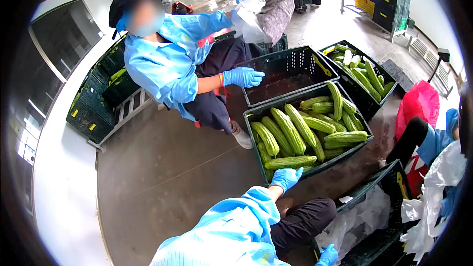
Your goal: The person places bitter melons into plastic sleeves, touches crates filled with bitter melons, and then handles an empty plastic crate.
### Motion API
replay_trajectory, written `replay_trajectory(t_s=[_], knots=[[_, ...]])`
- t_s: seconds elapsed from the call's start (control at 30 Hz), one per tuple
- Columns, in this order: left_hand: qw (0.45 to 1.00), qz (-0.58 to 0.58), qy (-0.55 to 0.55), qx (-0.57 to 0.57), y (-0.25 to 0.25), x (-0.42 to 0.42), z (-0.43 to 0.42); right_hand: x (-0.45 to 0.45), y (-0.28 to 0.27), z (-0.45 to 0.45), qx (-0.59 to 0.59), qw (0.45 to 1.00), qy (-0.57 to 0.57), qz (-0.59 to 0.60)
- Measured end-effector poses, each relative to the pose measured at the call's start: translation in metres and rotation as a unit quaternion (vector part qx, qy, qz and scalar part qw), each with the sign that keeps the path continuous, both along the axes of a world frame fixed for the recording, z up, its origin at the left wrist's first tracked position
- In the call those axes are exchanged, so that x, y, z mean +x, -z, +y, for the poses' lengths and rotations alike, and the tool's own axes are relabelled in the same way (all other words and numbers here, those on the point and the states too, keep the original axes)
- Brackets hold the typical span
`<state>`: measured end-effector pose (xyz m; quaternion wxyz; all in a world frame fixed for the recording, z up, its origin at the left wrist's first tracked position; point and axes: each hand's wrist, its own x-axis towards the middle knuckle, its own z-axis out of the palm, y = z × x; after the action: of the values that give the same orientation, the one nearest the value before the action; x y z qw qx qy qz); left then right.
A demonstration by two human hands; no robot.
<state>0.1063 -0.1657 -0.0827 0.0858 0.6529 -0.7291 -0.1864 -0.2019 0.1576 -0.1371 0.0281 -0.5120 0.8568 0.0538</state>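
Observation:
Long green ridged gourds point(288, 130), like bitter melons, fill a dark green crate point(362, 144) in front of me. My left hand point(287, 178), in a blue glove, is at the crate's near edge by the lowest gourd. Its fingers look loosely apart, with nothing visible in them; whether it touches the rim I cannot tell. Low in the picture, my right hand point(327, 255), also gloved in blue, is beside clear plastic sheeting point(362, 216) in another crate point(398, 180). The picture's edge cuts it off, and its grip is unclear.
Opposite sits a co-worker point(162, 64), one gloved hand over a dark crate point(290, 88). Another crate of gourds point(364, 76) stands beyond. At right are a red bag point(418, 106), another person's sleeve point(436, 143) and white plastic point(438, 182). Crates point(91, 118) are stacked along the left wall.

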Motion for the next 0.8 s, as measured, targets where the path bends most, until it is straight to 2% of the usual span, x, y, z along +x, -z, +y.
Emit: replay_trajectory(t_s=[0.17, 0.23, 0.27, 0.3, 0.33, 0.37, 0.4, 0.43, 0.47, 0.5, 0.53, 0.6, 0.67, 0.73, 0.8], knots=[[1.0, -0.014, 0.008, 0.002, -0.008, -0.002, -0.002, 0.008, -0.026, -0.015, 0.037, 0.997, 0.042, -0.044], [1.0, -0.017, 0.001, -0.001, -0.005, -0.005, -0.003, 0.008, -0.019, -0.024, -0.05, 0.964, 0.155, -0.21], [0.999, -0.023, 0.033, -0.026, -0.002, -0.004, -0.003, 0.005, -0.011, -0.024, -0.093, 0.929, 0.219, -0.283], [0.998, -0.023, 0.005, -0.051, -0.008, -0.005, -0.002, 0.007, 0.003, -0.022, -0.121, 0.909, 0.279, -0.284], [0.99, -0.085, 0.036, -0.106, -0.012, -0.006, 0.001, 0.008, -0.016, -0.023, -0.044, 0.959, 0.183, -0.213], [0.986, -0.1, 0.047, -0.125, 0.001, -0.004, -0.003, 0.002, 0.001, -0.003, -0.044, 0.995, -0.038, -0.08], [0.986, -0.108, 0.078, -0.097, -0.015, -0.004, -0.002, -0.002, 0.02, 0.009, -0.059, 0.992, -0.028, -0.103], [0.982, -0.124, 0.092, -0.103, -0.015, -0.006, -0.001, 0.004, -0.002, 0.006, -0.15, 0.983, -0.088, -0.054], [0.986, -0.13, 0.069, -0.072, -0.005, -0.007, -0.003, 0.004, -0.005, 0.005, -0.147, 0.985, -0.089, -0.027], [0.984, -0.122, 0.098, -0.088, -0.006, -0.004, -0.004, 0.007, -0.009, -0.001, -0.099, 0.982, 0.06, -0.151], [0.99, -0.114, 0.07, -0.045, 0.005, 0.001, -0.005, 0.02, -0.032, -0.01, -0.16, 0.915, 0.249, -0.275], [0.995, -0.086, 0.042, -0.001, 0.009, 0.005, -0.007, 0.03, -0.051, -0.016, -0.128, 0.914, 0.292, -0.25], [0.996, -0.085, 0.014, 0.033, -0.016, 0.005, -0.008, 0.032, -0.048, -0.013, -0.143, 0.953, 0.212, -0.161], [0.998, -0.026, 0.003, 0.048, -0.018, 0.004, -0.007, 0.031, -0.056, -0.006, -0.192, 0.951, 0.177, -0.167], [0.988, 0.108, 0.074, -0.08, 0.012, 0.009, -0.012, 0.029, -0.063, -0.005, -0.246, 0.94, 0.148, -0.184]])
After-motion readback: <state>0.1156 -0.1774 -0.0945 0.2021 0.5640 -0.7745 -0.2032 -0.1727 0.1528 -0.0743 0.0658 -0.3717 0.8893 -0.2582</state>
